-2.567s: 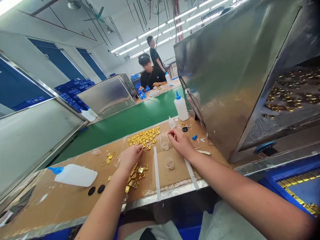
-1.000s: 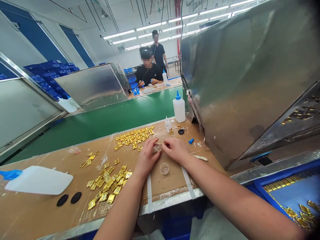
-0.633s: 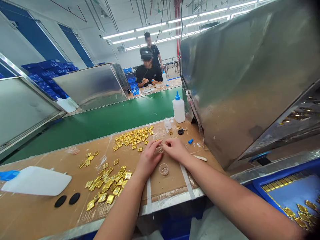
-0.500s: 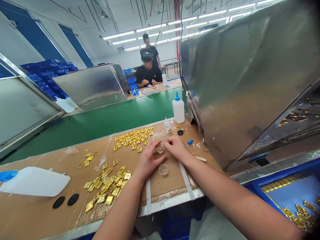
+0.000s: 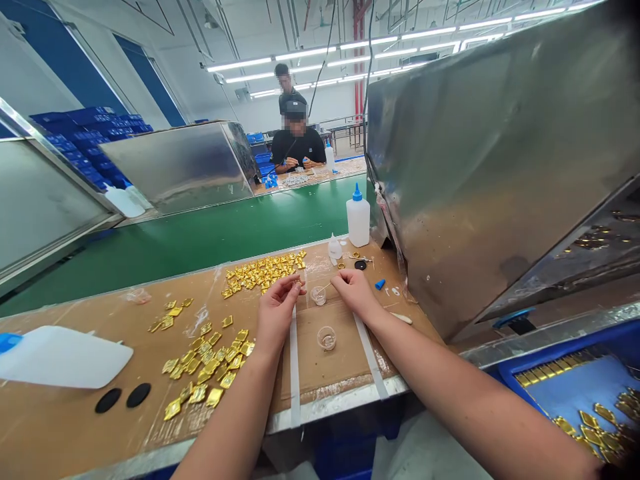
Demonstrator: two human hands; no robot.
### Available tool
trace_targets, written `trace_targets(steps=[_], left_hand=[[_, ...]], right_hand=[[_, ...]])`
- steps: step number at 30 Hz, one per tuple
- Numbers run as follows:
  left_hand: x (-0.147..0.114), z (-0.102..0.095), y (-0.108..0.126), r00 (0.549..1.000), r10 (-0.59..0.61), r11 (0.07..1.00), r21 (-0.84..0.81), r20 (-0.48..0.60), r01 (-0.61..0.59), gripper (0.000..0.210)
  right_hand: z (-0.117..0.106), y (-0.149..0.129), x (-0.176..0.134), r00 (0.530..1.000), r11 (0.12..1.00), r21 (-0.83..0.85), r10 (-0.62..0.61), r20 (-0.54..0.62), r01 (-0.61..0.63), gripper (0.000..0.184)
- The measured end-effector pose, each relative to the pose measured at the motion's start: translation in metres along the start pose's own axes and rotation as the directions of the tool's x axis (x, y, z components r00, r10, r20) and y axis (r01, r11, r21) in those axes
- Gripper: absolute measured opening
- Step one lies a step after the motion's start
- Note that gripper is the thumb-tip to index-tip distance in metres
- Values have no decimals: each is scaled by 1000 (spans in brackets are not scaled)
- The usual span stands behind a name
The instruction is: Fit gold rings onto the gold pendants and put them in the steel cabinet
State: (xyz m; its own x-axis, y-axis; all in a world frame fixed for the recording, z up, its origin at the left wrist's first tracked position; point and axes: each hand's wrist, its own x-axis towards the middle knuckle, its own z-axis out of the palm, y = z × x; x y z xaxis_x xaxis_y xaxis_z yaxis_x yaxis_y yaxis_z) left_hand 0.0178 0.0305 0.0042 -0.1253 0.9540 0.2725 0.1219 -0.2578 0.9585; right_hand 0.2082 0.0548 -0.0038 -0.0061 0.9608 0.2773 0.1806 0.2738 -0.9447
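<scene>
My right hand point(image 5: 354, 291) pinches a thin stick point(image 5: 326, 288) that slants down to the left, its end over a small clear cup point(image 5: 318, 296). To the left of that cup, my left hand point(image 5: 280, 303) is closed, thumb against fingers, on a small gold piece point(image 5: 299, 283) mostly hidden by the fingertips. A second clear cup point(image 5: 327, 339) stands nearer to me, between my forearms. Many gold pieces lie in a far pile point(image 5: 263, 270) beyond my left hand and in a looser pile point(image 5: 210, 363) beside my left forearm.
A white bottle with a blue cap point(image 5: 358, 220) and a small dropper bottle point(image 5: 335, 248) stand at the back. Another large bottle point(image 5: 70, 357) lies on the left near black discs point(image 5: 137, 395). A metal panel point(image 5: 480, 173) rises on the right, above a blue tray point(image 5: 565, 373).
My left hand has moved left, away from the small cup, which now shows fully. The stick in my right hand has come into view over the cup.
</scene>
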Motion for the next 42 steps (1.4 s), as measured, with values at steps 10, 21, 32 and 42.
trace_targets(steps=[10,21,32,42], left_hand=[[-1,-5,8,992,-127,981,-149,-13,124,51],[0,-13,15,962,-267,919,-283,61,273,60],[-2,-14,12,981,-178,983,-33,73,181,53],[-6,-14,12,984,-79,924,381,157,13,36]], right_hand=[[-1,-2,1,999,999,7,40,-31,-40,31],[0,1,4,997,997,36,71,-36,-70,32],[-1,-3,3,996,996,43,77,-48,-75,33],[-3,-11,1,995,996,70,60,-81,-54,33]])
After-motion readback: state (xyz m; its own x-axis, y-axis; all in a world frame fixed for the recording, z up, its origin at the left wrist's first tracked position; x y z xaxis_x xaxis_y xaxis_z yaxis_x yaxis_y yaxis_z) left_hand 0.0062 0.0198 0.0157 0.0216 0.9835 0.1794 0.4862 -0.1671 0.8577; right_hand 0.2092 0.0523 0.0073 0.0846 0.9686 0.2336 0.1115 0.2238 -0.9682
